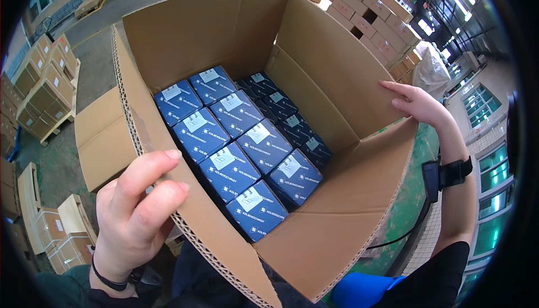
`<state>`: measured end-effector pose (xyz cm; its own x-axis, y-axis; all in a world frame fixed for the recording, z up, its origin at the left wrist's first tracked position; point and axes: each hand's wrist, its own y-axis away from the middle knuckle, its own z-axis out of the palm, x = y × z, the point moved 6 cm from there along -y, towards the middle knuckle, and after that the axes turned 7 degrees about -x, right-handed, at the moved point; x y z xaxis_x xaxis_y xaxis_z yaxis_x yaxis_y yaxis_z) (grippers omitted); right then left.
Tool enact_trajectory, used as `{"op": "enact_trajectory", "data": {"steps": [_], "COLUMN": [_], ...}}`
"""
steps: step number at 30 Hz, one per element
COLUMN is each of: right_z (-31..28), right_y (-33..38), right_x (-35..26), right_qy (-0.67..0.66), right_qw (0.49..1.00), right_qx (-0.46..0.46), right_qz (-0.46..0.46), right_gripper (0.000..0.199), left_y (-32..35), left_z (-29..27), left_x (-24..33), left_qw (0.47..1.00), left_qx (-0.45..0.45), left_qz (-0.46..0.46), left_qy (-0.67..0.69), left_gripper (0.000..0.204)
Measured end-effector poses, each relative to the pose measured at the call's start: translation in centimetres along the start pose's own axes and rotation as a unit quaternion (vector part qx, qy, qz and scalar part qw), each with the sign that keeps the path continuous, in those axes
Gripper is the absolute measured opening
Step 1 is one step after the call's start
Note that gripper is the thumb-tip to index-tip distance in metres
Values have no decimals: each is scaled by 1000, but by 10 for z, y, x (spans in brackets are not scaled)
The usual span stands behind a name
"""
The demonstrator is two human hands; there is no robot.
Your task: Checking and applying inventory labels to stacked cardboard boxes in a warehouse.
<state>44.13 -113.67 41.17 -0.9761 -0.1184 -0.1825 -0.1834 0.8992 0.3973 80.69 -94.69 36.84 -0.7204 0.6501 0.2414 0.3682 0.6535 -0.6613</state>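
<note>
A large open cardboard box (pixel 331 106) stands in front of me with its flaps raised. Inside are several dark blue small boxes (pixel 224 170) with white printing and pale labels; those along the right side sit lower. My left hand (pixel 137 212) is closed on the near-left cardboard flap (pixel 216 240), with two fingertips bent over its edge and the thumb out of sight. At the far right, my right hand (pixel 418 103) pinches the edge of the right cardboard flap (pixel 337 50) near its corner. A black band and a small black device sit on the right wrist.
Stacked cartons on pallets (pixel 50 92) stand to the left, and a tall carton stack (pixel 373 22) rises at the back right. Another cardboard box (pixel 104 139) adjoins the left side. A blue object (pixel 362 290) shows at the lower right, near a black cable (pixel 398 239).
</note>
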Motion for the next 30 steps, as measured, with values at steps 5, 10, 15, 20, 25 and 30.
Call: {"op": "enact_trajectory", "data": {"steps": [5, 10, 15, 20, 25, 30], "right_z": [5, 9, 12, 13, 13, 13], "right_y": [-4, -4, -6, -5, -6, -8], "right_x": [13, 16, 23, 21, 21, 22], "right_qy": [7, -35, -58, -64, -57, -73], "right_qw": [992, 990, 985, 980, 983, 979], "right_qx": [50, 74, 93, 111, 112, 127], "right_qz": [-117, -118, -135, -150, -137, -143], "right_gripper": [51, 49, 48, 46, 45, 42], "left_y": [-5, -8, -7, -4, -2, -1], "left_z": [1, -2, -2, -4, -3, -4], "left_x": [5, 12, 14, 19, 16, 17], "left_qw": [1000, 998, 997, 996, 996, 995], "left_qx": [-8, -12, -26, -23, -21, -25], "left_qz": [-13, -25, -43, -49, -57, -60], "left_qy": [-25, -49, -54, -64, -58, -78], "left_gripper": [40, 42, 41, 43, 45, 46]}}
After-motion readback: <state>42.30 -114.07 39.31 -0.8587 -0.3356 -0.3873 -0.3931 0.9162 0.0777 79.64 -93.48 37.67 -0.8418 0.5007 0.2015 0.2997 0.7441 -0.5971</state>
